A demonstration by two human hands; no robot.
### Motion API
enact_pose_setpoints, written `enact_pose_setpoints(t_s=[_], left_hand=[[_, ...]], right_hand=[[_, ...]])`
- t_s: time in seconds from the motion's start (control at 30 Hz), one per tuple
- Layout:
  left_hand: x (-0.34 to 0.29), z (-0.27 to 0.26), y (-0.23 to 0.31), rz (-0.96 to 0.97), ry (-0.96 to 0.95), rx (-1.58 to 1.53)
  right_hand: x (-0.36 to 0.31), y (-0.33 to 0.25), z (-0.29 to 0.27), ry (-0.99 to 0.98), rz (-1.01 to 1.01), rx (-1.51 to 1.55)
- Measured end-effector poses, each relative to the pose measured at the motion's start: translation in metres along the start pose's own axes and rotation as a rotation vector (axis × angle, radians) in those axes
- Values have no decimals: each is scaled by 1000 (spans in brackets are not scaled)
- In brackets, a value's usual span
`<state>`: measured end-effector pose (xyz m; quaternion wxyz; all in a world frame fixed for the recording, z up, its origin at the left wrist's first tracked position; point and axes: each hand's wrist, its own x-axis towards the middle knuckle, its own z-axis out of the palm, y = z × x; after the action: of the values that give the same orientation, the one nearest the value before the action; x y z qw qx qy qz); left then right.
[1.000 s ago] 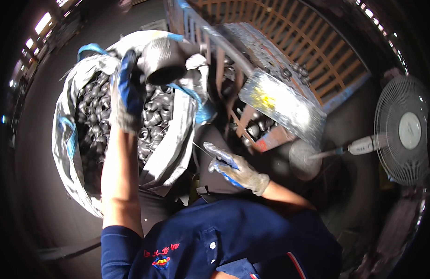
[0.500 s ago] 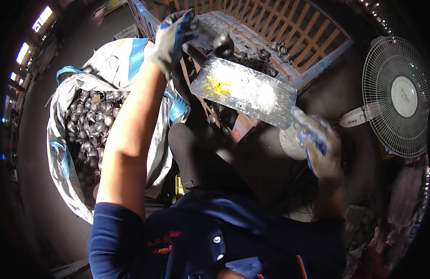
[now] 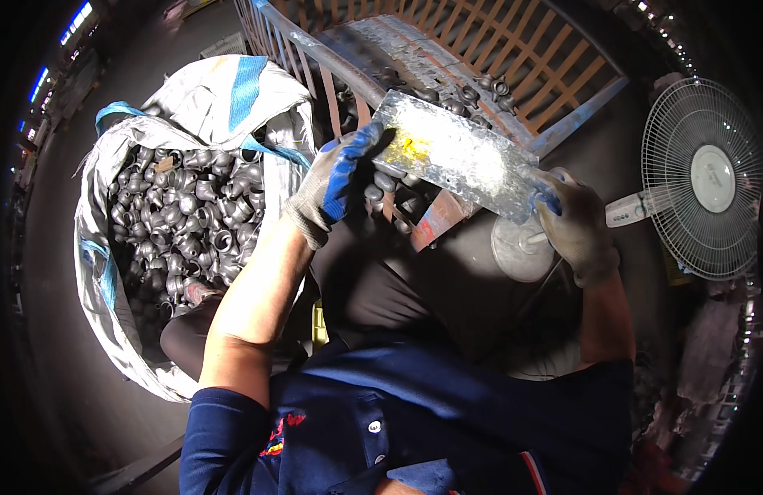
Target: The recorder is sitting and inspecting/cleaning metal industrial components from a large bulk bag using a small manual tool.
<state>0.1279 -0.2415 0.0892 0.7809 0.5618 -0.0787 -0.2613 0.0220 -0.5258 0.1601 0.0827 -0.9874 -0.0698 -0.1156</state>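
Observation:
A flat, shiny rectangular metal plate (image 3: 460,157) with a yellow smear spans the space between my two gloved hands. My right hand (image 3: 573,221) grips its right end, with the thumb over the top face. At the plate's left edge, the fingers of my left hand (image 3: 336,183) are closed against the corner; their undersides are hidden. Both gloves are grey with blue palms. Below the plate, several dark metal pipe fittings (image 3: 408,200) show beside the lower part of the slatted metal crate (image 3: 315,45).
A white woven sack (image 3: 97,285) with blue straps stands at left, holding many dark pipe fittings (image 3: 179,219). More fittings (image 3: 464,101) lie in the crate ahead. A white fan (image 3: 711,177) stands at right, near a round pale disc (image 3: 513,252).
My left hand has come down and back from above the crate to the plate's left edge. The plate has shifted slightly right, still in my right hand. More of the sack's contents show.

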Motion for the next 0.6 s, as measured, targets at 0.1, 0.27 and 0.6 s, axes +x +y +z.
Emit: enact_pose_setpoints(t_s=[0.1, 0.27, 0.6], left_hand=[[1, -1, -5, 18, 25, 20], [-1, 1, -7, 48, -13, -67], [5, 11, -10, 91, 99, -72]], right_hand=[[1, -10, -6, -24, 25, -25], [3, -14, -7, -57, 1, -64], [9, 3, -15, -56, -243, -71]])
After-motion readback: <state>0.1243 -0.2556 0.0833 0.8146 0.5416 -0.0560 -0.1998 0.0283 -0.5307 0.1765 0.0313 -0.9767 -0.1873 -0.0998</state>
